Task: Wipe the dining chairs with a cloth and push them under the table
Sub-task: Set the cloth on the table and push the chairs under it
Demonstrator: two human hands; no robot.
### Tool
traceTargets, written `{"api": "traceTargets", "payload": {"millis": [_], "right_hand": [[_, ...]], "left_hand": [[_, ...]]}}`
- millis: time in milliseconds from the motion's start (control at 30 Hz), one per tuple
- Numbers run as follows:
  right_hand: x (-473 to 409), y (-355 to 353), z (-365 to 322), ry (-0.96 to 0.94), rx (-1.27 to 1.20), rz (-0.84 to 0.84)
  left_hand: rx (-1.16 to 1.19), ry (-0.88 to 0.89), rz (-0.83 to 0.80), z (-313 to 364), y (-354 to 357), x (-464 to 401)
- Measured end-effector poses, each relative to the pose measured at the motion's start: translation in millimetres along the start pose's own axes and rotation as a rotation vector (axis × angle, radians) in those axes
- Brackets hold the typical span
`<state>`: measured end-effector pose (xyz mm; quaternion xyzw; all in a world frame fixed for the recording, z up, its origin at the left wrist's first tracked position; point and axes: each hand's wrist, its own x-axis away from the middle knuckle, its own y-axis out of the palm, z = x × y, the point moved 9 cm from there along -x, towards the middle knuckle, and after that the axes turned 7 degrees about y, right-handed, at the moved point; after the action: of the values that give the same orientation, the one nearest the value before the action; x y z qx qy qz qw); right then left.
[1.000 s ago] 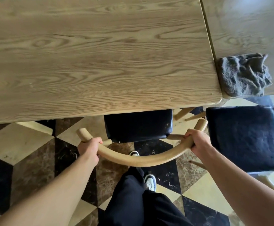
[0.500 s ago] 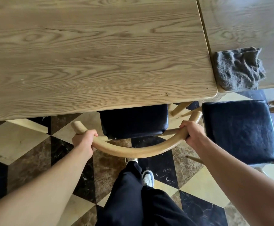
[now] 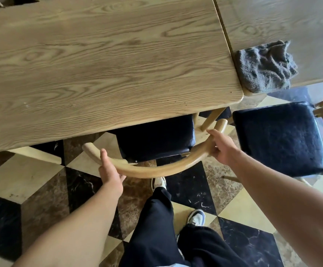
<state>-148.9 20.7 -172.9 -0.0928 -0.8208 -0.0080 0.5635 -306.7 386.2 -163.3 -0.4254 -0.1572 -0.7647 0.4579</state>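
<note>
A dining chair with a curved wooden back rail [image 3: 156, 171] and a black seat [image 3: 155, 139] stands partly under the wooden table [image 3: 99, 64]; the table edge covers the front of the seat. My left hand [image 3: 110, 170] lies against the rail's left part, thumb up and fingers loose. My right hand [image 3: 221, 146] touches the rail's right end with its fingers spread. Neither hand is closed around the rail. A crumpled grey cloth [image 3: 264, 66] lies on the corner of the adjoining table [image 3: 291, 20], apart from both hands.
A second chair with a black seat [image 3: 278, 137] stands pulled out to the right, below the cloth. My legs in dark trousers and white shoes [image 3: 158, 183] stand on the checkered tile floor [image 3: 31, 180] behind the chair. A table leg [image 3: 35, 155] shows at left.
The chair has slid further under the table. Both hands, which gripped the back rail before, have loosened and their fingers have spread.
</note>
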Motion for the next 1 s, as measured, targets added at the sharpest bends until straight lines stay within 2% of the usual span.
{"api": "traceTargets", "payload": {"millis": [100,267,533,700,867,1000], "right_hand": [[5.0,-22.2,8.1,-0.071,0.021,-0.073],[30.0,-95.6,37.7,-0.19,0.14,-0.092],[87.6,-324.3,86.4,-0.485,0.183,0.174],[95.1,-468.1,91.2,-0.479,0.0,0.346],[76.0,-561.8,81.5,-0.443,0.002,0.457],[51.6,-613.5,58.2,-0.408,0.036,0.491]], "left_hand": [[0.051,-0.021,-0.072,-45.6,28.7,45.6],[-0.114,-0.039,-0.266,-131.9,91.5,127.4],[-0.546,0.078,-0.579,-270.8,210.8,268.7],[-0.776,0.103,-0.729,-345.0,274.8,353.4],[-0.954,0.165,-0.726,-381.5,323.9,377.1],[-0.911,0.121,-0.49,-384.9,342.9,361.5]]}}
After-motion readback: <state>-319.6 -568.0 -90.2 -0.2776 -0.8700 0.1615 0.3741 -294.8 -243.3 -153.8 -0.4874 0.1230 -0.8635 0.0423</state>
